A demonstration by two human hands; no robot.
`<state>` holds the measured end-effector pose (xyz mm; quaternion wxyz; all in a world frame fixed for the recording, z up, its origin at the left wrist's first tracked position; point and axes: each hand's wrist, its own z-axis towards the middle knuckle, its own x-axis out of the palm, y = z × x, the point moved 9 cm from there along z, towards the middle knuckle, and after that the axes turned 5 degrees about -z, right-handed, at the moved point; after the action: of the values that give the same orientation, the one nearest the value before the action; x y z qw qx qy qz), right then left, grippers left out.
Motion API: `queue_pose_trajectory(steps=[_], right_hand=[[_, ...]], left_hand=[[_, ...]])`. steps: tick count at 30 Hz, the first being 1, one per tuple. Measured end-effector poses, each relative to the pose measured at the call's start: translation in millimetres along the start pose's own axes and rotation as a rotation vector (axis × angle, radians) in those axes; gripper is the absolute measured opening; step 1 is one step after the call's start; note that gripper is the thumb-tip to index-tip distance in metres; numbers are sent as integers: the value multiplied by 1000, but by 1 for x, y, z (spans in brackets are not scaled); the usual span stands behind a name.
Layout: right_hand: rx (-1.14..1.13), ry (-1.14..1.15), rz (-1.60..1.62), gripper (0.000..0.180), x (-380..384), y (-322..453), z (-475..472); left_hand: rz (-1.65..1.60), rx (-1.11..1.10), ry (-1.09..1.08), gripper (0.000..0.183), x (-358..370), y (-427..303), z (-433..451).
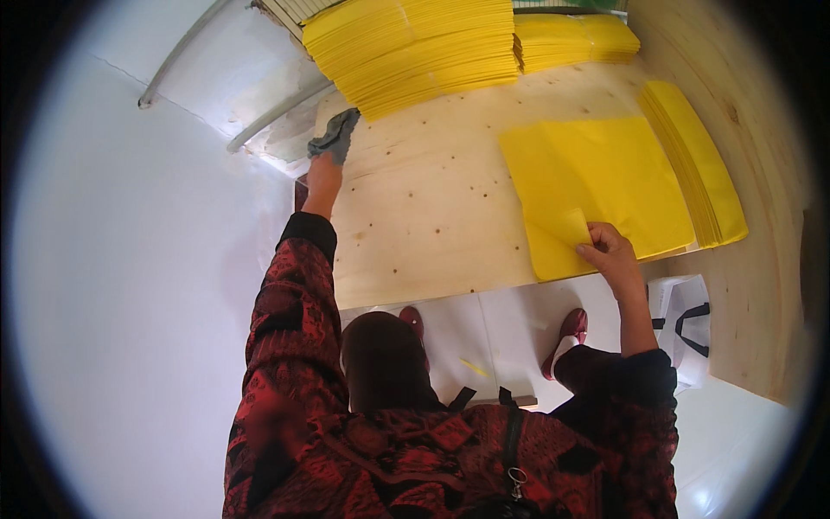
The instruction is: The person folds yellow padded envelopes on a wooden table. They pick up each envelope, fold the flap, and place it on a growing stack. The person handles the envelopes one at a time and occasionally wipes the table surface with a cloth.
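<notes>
At the table's left edge, my left hand (326, 170) has a crumpled grey cloth (337, 135) bunched over it, which hides the fingers. The cloth's tip comes close to the lower left corner of a tall stack of yellow folded sheets (415, 52). My right hand (609, 252) pinches the near corner of a yellow sheet (596, 168) between thumb and fingers, and that corner is turned up. This sheet lies flat at the table's right front, slightly past the front edge. Beside it to the right is a narrow stack of folded yellow sheets (687, 162).
A smaller yellow stack (577, 42) stands at the back right of the plywood table (428, 188). A wooden panel (746, 117) rises along the right, a white wall (130, 259) on the left. On the floor are a white bag (690, 318) with dark handles and a yellow scrap (473, 367).
</notes>
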<state>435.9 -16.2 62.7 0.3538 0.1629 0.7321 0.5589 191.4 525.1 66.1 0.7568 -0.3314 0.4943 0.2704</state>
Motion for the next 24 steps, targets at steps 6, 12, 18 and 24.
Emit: queue_pose_trajectory(steps=[6, 12, 18, 24], right_hand=[[-104, -57, -220, 19, -5, 13, -2], [-54, -60, -61, 20, -5, 7, -1], [-66, -43, 29, 19, -1, 8, -2], [-109, -61, -36, 20, -3, 10, -1]], left_hand=[[-99, 25, -18, 23, 41, 49, 20], [101, -54, -138, 23, 1, 14, 17], [-453, 139, 63, 24, -41, -147, -48], [-879, 464, 484, 30, -31, -334, -164]])
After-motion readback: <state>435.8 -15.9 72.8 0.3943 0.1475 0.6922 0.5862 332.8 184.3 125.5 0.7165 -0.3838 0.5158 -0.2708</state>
